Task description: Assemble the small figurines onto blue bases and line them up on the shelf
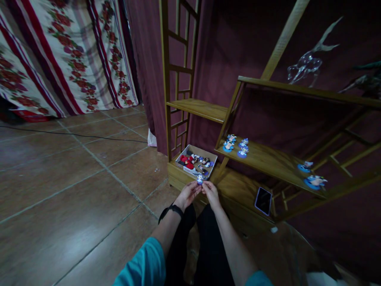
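A small white and purple figurine (200, 179) is pinched between my two hands, upright, just in front of a box. My left hand (189, 193) grips it from the left, with a dark band on the wrist. From the right, my right hand (210, 192) closes its fingertips on the figurine's base. Right behind it, the open white cardboard box (214, 157) holds several small figurines, among them red ones (187, 161). On the shelf (268, 159) to the right stand several more figurines with blue bases (228, 147) and purple bases (243, 152).
Two figurines on blue bases, one of them nearer (315, 182), stand at the shelf's right end. A phone (263, 200) lies on the lower board. A clear glass deer (308, 63) stands on the upper shelf. A cable (74, 135) crosses the tiled floor.
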`<state>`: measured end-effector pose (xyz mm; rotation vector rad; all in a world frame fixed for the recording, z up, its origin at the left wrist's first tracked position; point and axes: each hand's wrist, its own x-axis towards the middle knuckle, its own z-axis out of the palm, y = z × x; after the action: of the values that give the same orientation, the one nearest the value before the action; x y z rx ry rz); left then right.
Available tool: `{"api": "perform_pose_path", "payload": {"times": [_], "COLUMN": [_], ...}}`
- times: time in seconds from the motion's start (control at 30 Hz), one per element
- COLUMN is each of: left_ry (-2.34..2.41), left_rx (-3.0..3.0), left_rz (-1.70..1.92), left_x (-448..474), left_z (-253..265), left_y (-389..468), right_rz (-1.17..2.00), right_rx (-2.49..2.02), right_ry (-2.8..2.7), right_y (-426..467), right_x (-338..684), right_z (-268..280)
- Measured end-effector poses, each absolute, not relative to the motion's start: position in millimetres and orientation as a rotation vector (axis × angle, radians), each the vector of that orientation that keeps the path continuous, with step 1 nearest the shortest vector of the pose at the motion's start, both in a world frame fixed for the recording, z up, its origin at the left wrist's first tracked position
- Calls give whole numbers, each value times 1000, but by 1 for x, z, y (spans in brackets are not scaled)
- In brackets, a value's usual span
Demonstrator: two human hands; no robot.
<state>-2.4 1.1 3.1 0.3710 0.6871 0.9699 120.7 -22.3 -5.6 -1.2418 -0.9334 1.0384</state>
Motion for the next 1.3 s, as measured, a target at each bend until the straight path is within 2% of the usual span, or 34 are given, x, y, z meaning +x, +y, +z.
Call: {"api": "perform_pose_path", "payload": {"times": [0.87, 1.3], "left_ry": [736, 747], "left_rx": [305, 292], "left_rz": [712, 762], "left_x": [-2, -4], "left_z": [15, 8], "left_y": [-1, 2], "right_rz": [970, 1000], "right_rx": [-1277, -1313], "right_ry": [-1017, -1028], "right_y": [-26, -22], "right_x": [123, 125], "right_z": [1, -9]}}
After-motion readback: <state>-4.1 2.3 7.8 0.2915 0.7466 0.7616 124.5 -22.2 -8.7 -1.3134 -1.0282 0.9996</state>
